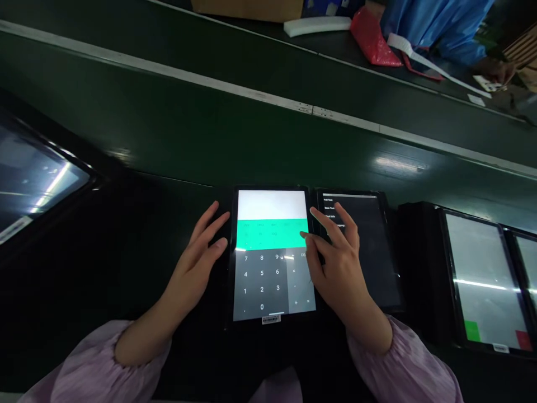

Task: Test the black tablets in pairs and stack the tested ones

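Observation:
A tablet [268,282] lies face up in front of me, its screen lit with a calculator keypad under a green panel and a white strip. Beside its left edge rests my left hand [197,260], fingers spread and holding nothing. Over its right edge is my right hand [338,254], with the index finger at the right side of the green panel and the other fingers apart. Partly under that hand lies a second tablet [377,252], showing a dark screen with a short text menu at the top left. A small barcode label [271,319] sits at the first tablet's lower edge.
More tablets [482,274] stand at the right, one screen with green and red corners. A large glossy screen [37,173] is at the left. Beyond a pale rail [251,92] lie a red pouch [371,39] and white foam [316,25]. A person's blue clothing [436,25] shows at the far right.

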Tool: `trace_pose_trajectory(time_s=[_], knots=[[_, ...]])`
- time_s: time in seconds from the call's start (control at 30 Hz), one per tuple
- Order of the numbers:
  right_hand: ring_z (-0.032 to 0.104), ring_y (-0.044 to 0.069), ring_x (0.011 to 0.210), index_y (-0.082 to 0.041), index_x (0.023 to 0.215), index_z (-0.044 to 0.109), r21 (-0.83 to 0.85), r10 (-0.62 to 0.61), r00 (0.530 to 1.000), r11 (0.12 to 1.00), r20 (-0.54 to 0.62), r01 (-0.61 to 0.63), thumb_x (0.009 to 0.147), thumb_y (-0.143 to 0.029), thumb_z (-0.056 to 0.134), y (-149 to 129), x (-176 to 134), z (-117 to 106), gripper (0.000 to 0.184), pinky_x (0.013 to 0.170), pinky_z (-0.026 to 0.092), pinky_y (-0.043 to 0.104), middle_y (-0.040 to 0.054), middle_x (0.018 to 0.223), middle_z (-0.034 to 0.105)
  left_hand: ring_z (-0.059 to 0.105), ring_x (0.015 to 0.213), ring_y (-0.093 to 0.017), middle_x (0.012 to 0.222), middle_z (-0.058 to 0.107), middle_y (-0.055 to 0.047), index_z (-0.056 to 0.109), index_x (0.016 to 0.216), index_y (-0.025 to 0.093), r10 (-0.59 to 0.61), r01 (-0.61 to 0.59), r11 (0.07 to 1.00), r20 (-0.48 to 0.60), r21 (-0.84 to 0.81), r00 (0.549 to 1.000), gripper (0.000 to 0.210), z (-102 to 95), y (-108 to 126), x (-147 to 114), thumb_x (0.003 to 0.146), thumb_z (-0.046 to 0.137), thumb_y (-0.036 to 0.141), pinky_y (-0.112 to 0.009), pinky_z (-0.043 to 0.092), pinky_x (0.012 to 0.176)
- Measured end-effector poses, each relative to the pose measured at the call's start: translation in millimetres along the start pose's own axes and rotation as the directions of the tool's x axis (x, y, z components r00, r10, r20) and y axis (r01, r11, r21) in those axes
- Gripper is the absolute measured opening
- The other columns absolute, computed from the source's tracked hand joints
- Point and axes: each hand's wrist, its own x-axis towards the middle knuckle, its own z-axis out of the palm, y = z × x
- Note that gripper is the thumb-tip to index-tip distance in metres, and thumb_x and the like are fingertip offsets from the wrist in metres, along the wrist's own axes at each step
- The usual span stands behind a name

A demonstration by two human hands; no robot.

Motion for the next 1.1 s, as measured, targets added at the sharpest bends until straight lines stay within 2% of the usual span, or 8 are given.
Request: trace_pose_trajectory(time_s=[0.2,0.37,0.53,0.7,0.83,0.9,0.97,1.1], knots=[[0.046,0.044,0.155,-0.022,0.115,0.083,0.051,-0.046,0.999,0.998,0.029,0.044,0.110,-0.023,0.050,-4,-1,6,0.033,0.111,0.057,0.070,0.0101,0.153,0.066,0.025,0.167,-0.034,0.178,0.037,0.006,0.070,0.141,0.042,-0.004,0.002,0.999,0.053,0.040,0.999,0.052,-2.0,-3,1,0.090,0.076,0.051,-0.056,0.042,0.127],[0.045,0.042,0.156,-0.018,0.107,0.083,0.055,-0.022,1.000,0.998,-0.006,0.023,0.108,-0.018,0.052,-3,-2,2,0.030,0.115,0.055,0.069,0.0123,0.147,0.070,0.025,0.167,-0.037,0.180,0.034,0.002,0.061,0.152,0.044,0.101,-0.109,0.988,0.074,0.109,0.992,0.061,-2.2,-10,-1,0.094,0.071,0.060,-0.060,0.041,0.126],[0.031,0.038,0.165,-0.022,0.117,0.081,0.270,-0.196,0.971,0.951,0.136,0.154,0.109,-0.023,0.055,-22,-4,-1,0.028,0.119,0.054,0.063,0.0110,0.156,0.063,0.028,0.166,-0.037,0.183,0.026,0.001,0.052,0.159,0.045,0.153,-0.185,0.958,0.156,0.219,0.976,0.064,-4.2,-12,-4,0.098,0.068,0.059,-0.059,0.042,0.126],[0.028,0.040,0.166,-0.021,0.119,0.081,0.275,-0.176,0.971,0.953,0.163,0.127,0.107,-0.020,0.056,-25,-4,-7,0.028,0.121,0.051,0.065,0.0108,0.158,0.062,0.028,0.165,-0.040,0.182,0.028,-0.005,0.049,0.162,0.040,0.218,-0.232,0.900,0.081,0.370,0.973,0.071,3.5,-14,-6,0.096,0.067,0.062,-0.060,0.048,0.121],[0.044,0.039,0.159,-0.024,0.114,0.084,0.177,-0.035,0.999,0.984,0.032,0.029,0.107,-0.019,0.054,-8,-3,-11,0.031,0.113,0.059,0.063,0.0076,0.153,0.067,0.044,0.156,-0.045,0.181,0.029,-0.006,0.049,0.163,0.041,0.149,-0.167,0.924,0.079,0.344,0.986,0.073,3.6,-12,-7,0.095,0.068,0.059,-0.051,0.067,0.093],[0.047,0.040,0.156,-0.025,0.112,0.085,0.120,0.015,1.000,0.993,-0.002,-0.014,0.108,-0.021,0.054,0,-3,-8,0.032,0.113,0.059,0.065,0.0072,0.151,0.068,0.058,0.143,-0.044,0.181,0.030,-0.005,0.050,0.161,0.044,0.109,-0.129,0.954,0.089,0.271,0.990,0.071,1.0,-9,-7,0.095,0.069,0.059,-0.043,0.069,0.074],[0.048,0.040,0.156,-0.025,0.113,0.084,0.082,0.026,1.000,0.996,0.001,-0.026,0.108,-0.023,0.053,2,-4,-3,0.032,0.114,0.058,0.066,0.0077,0.150,0.069,0.062,0.138,-0.043,0.180,0.030,-0.004,0.052,0.159,0.046,0.084,-0.103,0.969,0.093,0.223,0.992,0.068,-0.3,-8,-7,0.095,0.070,0.058,-0.039,0.067,0.066],[0.034,0.042,0.163,-0.023,0.120,0.082,0.066,-0.023,0.999,0.998,0.043,0.020,0.110,-0.024,0.051,-3,-5,5,0.032,0.120,0.050,0.072,0.0091,0.161,0.059,0.044,0.155,-0.045,0.180,0.033,-0.003,0.057,0.156,0.042,0.086,-0.093,0.968,0.039,0.233,0.996,0.063,3.1,-7,-8,0.096,0.067,0.058,-0.051,0.066,0.093]])
